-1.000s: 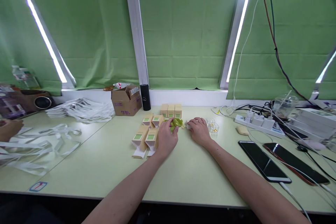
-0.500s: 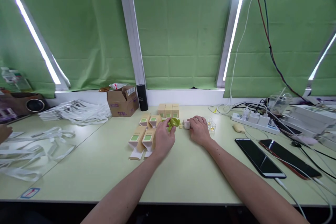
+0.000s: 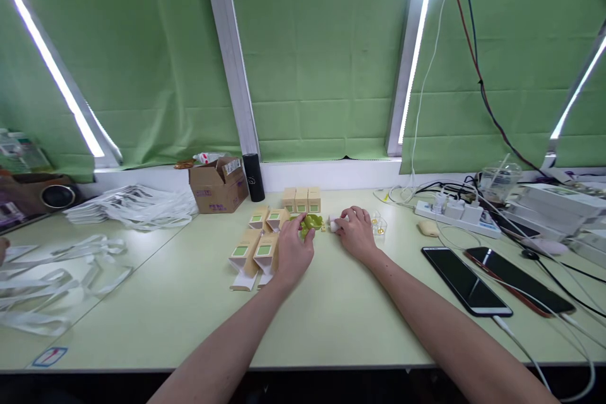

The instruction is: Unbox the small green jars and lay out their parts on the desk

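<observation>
The left hand (image 3: 294, 251) is gripping the green lobed piece (image 3: 312, 222), thumb and index finger clamping its left side. Just right of that green landmark, a small white piece (image 3: 334, 226) is lying on the surface (image 3: 326, 303), its long axis seemingly running sideways. The right hand (image 3: 357, 232) is sitting nearer, fingertips touching its right end; whether they are clamping it, I cannot tell.

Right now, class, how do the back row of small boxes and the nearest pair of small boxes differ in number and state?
The back row has three boxes; the nearest pair has two. The nearest pair has pale flaps sticking out at the near end; the back row shows none. Both are tan with green labels.
</observation>
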